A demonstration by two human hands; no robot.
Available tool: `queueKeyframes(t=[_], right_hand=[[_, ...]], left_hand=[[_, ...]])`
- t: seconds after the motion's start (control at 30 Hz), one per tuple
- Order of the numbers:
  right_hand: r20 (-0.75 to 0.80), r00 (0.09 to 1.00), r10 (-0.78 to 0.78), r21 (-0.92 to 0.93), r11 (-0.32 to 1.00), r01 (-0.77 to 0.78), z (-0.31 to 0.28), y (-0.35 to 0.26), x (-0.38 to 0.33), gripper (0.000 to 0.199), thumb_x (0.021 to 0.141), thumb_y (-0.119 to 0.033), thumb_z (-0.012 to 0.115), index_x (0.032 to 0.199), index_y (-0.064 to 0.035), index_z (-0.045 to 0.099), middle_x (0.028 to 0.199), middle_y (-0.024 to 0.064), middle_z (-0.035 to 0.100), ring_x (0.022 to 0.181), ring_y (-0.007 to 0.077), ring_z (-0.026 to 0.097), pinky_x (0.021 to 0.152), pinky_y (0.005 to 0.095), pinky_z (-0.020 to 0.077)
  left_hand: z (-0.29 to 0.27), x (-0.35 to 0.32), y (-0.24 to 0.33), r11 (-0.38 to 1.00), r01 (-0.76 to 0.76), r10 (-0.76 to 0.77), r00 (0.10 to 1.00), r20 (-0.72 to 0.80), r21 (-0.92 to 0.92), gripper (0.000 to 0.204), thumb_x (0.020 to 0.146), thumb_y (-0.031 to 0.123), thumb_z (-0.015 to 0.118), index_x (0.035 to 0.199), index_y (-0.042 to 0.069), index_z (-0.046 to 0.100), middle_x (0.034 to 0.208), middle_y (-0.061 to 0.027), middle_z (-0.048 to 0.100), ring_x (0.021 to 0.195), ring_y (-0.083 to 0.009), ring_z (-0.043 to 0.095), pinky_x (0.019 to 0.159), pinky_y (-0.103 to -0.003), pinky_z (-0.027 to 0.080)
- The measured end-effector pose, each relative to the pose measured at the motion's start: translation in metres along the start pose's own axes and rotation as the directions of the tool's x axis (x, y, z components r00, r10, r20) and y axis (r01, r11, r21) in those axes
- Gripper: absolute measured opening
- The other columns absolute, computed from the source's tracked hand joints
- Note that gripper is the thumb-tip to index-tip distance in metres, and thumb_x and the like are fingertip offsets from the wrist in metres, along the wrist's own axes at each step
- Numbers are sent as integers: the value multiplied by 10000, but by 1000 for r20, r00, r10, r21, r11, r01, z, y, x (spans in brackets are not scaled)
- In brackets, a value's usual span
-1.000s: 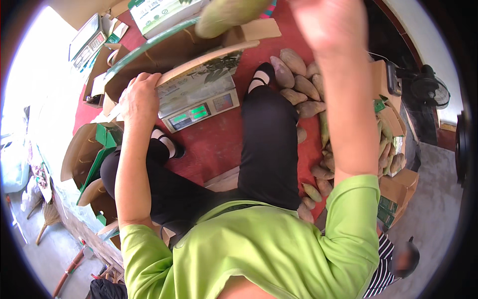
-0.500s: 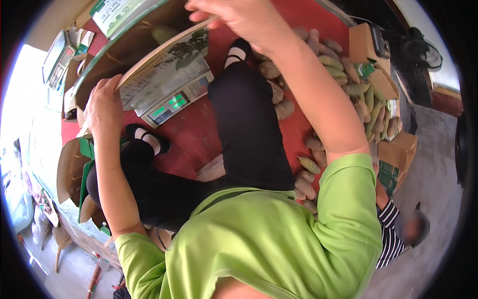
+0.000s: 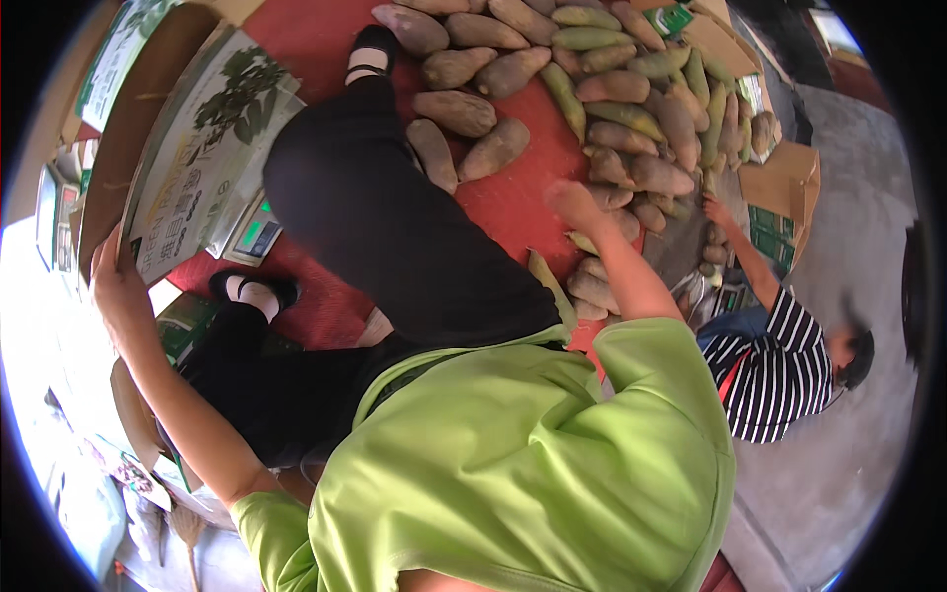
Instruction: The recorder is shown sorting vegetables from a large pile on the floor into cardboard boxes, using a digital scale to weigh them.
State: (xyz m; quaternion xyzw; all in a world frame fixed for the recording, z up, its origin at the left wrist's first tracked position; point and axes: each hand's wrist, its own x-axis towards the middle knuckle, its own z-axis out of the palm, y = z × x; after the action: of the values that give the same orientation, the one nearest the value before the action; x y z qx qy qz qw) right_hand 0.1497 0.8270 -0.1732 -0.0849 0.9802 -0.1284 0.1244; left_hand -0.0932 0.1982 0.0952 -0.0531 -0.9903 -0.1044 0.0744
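While the left hand (image 3: 116, 281) still grips the carton (image 3: 187, 168) flap, the right hand (image 3: 572, 202), earlier raised with a tuber, now reaches open and empty into the pile (image 3: 631, 118) on the red mat (image 3: 513, 197)

Left hand (image 3: 116, 286) curled in a grip, right hand (image 3: 572, 202) reaching forward, blurred.

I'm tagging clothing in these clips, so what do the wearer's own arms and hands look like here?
Both arms are bare from the upper arm down, each coming out of a short, loose sleeve of a bright lime-green T-shirt. The left hand and right hand wear no gloves. No watch, bracelet or ring shows on either, though the right hand is blurred, so small items there cannot be ruled out.
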Motion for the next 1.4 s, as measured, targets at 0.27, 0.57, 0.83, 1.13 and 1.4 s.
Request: queueKeyframes(t=[0.27, 0.57, 0.83, 1.13, 1.4], right_hand=[[524, 531, 666, 147, 543, -827, 63, -87, -163, 285, 745, -204, 715, 973, -83, 593, 893, 117, 652, 829, 258, 647, 726, 372, 523], [489, 345, 801, -41, 416, -909, 56, -124, -126, 676, 669, -300, 797, 1247, -174, 470, 1265, 106, 498, 1202, 301, 473, 962, 429, 443], [624, 304, 720, -170, 505, -846, 47, -127, -87, 822, 647, -335, 794, 1353, -248, 383, 1321, 101, 469, 1253, 314, 438, 977, 504, 406], [679, 251, 690, -244, 535, -809, 96, -114, -97, 573, 757, -233, 694, 1271, -212, 443, 1285, 84, 518, 1226, 310, 475, 915, 491, 445], [647, 354, 675, -313, 658, -685, 158, -86, -123, 366, 886, -286, 481, 1237, -188, 444, 1268, 99, 526, 1209, 316, 486, 872, 560, 454]], left_hand=[[-6, -7, -21, 999, 4, -4, 1000, -1, 49, 246, 933, 150, 528, 1128, 44, 634, 1018, -123, 637, 930, -272, 614, 818, -351, 471], [-1, -8, -34, 999, 9, -6, 998, -70, 48, 227, 920, 115, 546, 1112, 38, 639, 1004, -122, 637, 917, -252, 613, 813, -337, 473], [-3, -14, -6, 998, 65, -65, 994, -83, 0, 264, 886, 28, 545, 1121, 83, 653, 1025, -132, 640, 961, -276, 613, 857, -349, 462], [-12, -15, 23, 991, 123, -117, 988, -104, 58, 294, 848, 7, 542, 1081, 132, 671, 1040, -83, 655, 950, -264, 636, 829, -345, 489], [-14, -11, 39, 981, 164, -153, 982, -108, 103, 307, 807, 19, 565, 1070, 137, 671, 1056, -67, 651, 942, -286, 633, 813, -353, 492]])
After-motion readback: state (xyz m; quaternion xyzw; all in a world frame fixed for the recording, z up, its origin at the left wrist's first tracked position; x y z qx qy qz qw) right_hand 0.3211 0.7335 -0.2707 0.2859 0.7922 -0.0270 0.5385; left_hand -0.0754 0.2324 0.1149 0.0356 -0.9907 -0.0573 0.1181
